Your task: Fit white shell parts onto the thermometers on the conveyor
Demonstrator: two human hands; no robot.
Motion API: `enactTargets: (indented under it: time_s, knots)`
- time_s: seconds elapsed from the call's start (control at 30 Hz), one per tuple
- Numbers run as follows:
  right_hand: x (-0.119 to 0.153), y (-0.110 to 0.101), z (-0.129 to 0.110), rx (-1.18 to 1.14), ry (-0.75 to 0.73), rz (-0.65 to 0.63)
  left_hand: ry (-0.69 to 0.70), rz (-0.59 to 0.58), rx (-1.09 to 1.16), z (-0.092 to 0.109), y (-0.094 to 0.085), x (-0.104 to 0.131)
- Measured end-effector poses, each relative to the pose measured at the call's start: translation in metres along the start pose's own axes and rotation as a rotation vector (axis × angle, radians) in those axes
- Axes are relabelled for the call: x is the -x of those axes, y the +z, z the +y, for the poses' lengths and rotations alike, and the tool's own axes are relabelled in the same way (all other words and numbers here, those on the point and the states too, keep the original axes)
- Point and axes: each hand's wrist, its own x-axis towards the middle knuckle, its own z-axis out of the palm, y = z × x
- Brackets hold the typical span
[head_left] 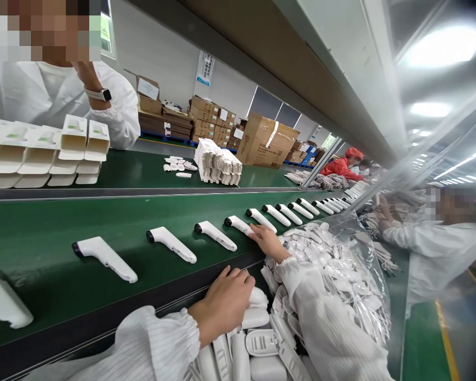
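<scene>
A white thermometer (238,225) lay on the green belt (55,227), near its front edge, in a long row of others. The right hand (267,241) touched it with flat, open fingers. The left hand (224,301) rested, fingers loosely open, on white plastic covers (257,317) piled below that edge.

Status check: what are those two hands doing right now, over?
Left hand resting on white plastic parts. Right hand touching a thermometer on the belt. Nothing blocking.
</scene>
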Motion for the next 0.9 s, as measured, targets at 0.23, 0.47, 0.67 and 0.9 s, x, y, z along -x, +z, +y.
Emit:
enactTargets:
  time_s: [0.23,0.47,0.67,0.9]
  knots:
    - [-0.015,-0.003,-0.003,0.055,0.082,-0.004,-0.316,0.229,0.453,-0.026,-0.036,0.009]
    - [0.009,-0.053,-0.061,-0.365,-0.104,-0.152,-0.400,0.383,0.744,-0.042,-0.036,-0.010]
    - [0.013,-0.052,-0.062,-0.495,-0.070,-0.190,-0.360,0.368,0.572,-0.012,-0.015,-0.027]
    - [-0.002,0.002,-0.030,-0.204,-0.036,-0.085,0.018,-0.011,0.002,0.005,0.017,-0.012]
